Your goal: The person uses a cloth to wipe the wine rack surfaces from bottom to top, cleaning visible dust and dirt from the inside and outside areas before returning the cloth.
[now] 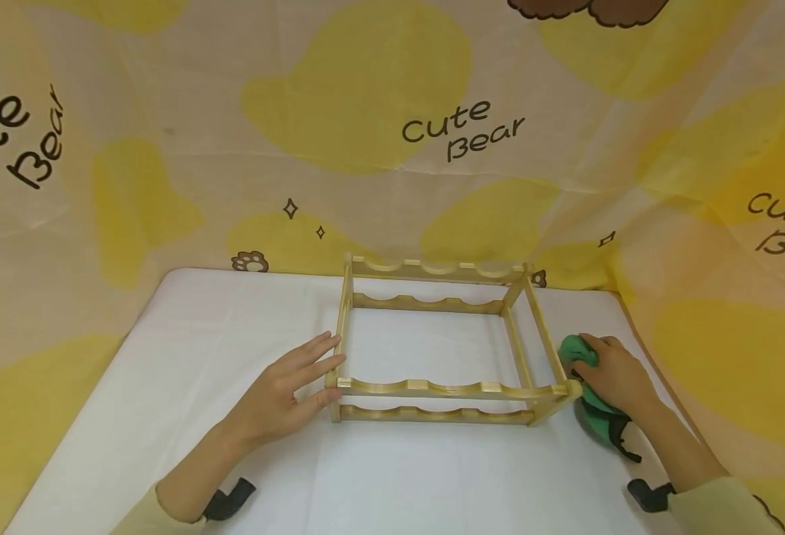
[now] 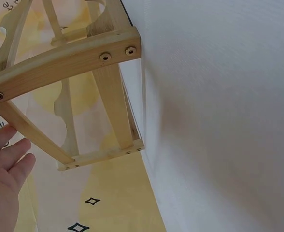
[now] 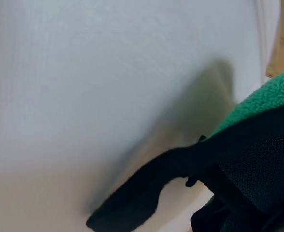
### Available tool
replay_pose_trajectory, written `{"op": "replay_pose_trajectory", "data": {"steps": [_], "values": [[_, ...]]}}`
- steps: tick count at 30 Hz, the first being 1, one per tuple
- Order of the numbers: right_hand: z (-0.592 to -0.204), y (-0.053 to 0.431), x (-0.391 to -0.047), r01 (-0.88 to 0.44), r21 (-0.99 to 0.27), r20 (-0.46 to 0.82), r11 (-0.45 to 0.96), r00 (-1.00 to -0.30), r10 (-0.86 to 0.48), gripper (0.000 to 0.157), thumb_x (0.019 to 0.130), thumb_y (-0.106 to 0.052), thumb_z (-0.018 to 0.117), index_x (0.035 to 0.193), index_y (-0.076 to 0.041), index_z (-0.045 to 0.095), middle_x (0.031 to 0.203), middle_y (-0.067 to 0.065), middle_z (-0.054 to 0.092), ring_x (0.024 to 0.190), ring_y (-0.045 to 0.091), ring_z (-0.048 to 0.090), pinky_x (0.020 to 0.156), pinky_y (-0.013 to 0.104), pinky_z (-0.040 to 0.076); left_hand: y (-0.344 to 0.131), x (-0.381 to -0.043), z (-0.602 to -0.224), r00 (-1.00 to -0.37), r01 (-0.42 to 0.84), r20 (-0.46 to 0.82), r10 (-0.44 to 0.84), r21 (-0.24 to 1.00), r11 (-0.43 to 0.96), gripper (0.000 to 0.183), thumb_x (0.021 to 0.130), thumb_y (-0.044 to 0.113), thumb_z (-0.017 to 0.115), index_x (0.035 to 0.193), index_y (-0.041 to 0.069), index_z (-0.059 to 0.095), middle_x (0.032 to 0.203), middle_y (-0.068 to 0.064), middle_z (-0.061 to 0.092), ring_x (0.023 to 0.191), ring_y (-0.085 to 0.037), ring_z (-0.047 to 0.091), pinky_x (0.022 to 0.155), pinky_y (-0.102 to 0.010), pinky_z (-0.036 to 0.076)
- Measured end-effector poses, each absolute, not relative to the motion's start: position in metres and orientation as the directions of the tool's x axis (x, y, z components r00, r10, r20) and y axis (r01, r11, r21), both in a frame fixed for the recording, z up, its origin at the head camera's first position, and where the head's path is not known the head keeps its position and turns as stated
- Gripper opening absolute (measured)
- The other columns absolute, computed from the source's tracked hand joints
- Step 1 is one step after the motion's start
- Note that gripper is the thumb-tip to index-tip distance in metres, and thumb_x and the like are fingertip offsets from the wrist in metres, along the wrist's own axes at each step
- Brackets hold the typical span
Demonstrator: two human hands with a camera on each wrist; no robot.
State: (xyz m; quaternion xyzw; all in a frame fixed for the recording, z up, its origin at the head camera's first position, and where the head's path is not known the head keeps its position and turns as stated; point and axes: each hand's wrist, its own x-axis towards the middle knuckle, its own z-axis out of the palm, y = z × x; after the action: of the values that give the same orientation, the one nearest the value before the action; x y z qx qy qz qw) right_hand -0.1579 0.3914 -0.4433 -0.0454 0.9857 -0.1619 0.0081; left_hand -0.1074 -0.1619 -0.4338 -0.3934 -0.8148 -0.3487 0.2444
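A pale wooden rack point(image 1: 426, 388) with scalloped rails, like a wine bottle rack, stands on the white-covered table. My left hand point(image 1: 283, 390) is at its left end, fingers fairly straight, fingertips at the side post and thumb by the front corner. In the left wrist view, the left hand point(image 2: 7, 169) is beside the rack's end frame point(image 2: 60, 63), where screw heads show. To the right of the rack, my right hand point(image 1: 616, 375) grips a green terry cloth point(image 1: 577, 349) that has black strap-like parts. The right wrist view shows the green cloth point(image 3: 267, 99) and black fabric point(image 3: 147, 188), but no fingers.
Behind the table point(image 1: 185, 327) hangs a yellow patterned cloth backdrop point(image 1: 359, 89) printed with "Cute Bear", and it also runs down both sides. Dark bands point(image 1: 230, 501) sit by the wrists. The table's right edge lies close beyond the right hand.
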Motion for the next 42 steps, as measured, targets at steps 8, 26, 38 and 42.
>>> {"op": "replay_pose_trajectory", "data": {"steps": [8, 26, 38, 42], "values": [[-0.422, 0.397, -0.151, -0.108, -0.367, 0.066, 0.924, -0.994, -0.090, 0.062, 0.102, -0.025, 0.065, 0.146, 0.014, 0.047, 0.129, 0.042, 0.051, 0.098, 0.048, 0.059, 0.075, 0.059, 0.052, -0.161, -0.107, -0.434, -0.565, 0.816, 0.679, 0.469, 0.372, 0.443, 0.053, 0.107, 0.046, 0.055, 0.133, 0.002, 0.070, 0.145, -0.019, 0.061, 0.139, -0.033, 0.055, 0.121, -0.024, 0.032], [-0.380, 0.386, -0.125, -0.128, -0.369, 0.198, 0.921, -0.979, -0.057, 0.063, 0.101, -0.027, 0.067, 0.152, 0.003, 0.046, 0.140, 0.035, 0.047, 0.099, 0.053, 0.057, 0.071, 0.063, 0.049, -0.157, -0.108, -0.439, -0.529, 0.844, 0.712, 0.463, 0.380, 0.379, 0.046, 0.109, 0.037, 0.056, 0.129, -0.001, 0.070, 0.146, -0.016, 0.061, 0.140, -0.031, 0.054, 0.118, -0.025, 0.038], [-0.363, 0.374, -0.111, -0.177, -0.339, 0.272, 0.924, -0.959, -0.084, 0.063, 0.096, -0.018, 0.072, 0.151, 0.000, 0.050, 0.140, 0.032, 0.048, 0.097, 0.052, 0.058, 0.066, 0.057, 0.049, -0.157, -0.109, -0.439, -0.560, 0.825, 0.684, 0.466, 0.411, 0.388, 0.046, 0.110, 0.037, 0.053, 0.128, -0.002, 0.070, 0.146, -0.019, 0.060, 0.139, -0.037, 0.054, 0.119, -0.026, 0.037], [-0.359, 0.370, -0.106, -0.228, -0.327, 0.317, 0.917, -0.941, -0.121, 0.063, 0.091, -0.013, 0.075, 0.149, -0.001, 0.053, 0.137, 0.031, 0.050, 0.093, 0.050, 0.060, 0.061, 0.046, 0.045, -0.157, -0.109, -0.439, -0.571, 0.817, 0.679, 0.461, 0.420, 0.394, 0.046, 0.110, 0.037, 0.053, 0.129, -0.001, 0.070, 0.147, -0.018, 0.060, 0.139, -0.037, 0.054, 0.119, -0.027, 0.037]]}}
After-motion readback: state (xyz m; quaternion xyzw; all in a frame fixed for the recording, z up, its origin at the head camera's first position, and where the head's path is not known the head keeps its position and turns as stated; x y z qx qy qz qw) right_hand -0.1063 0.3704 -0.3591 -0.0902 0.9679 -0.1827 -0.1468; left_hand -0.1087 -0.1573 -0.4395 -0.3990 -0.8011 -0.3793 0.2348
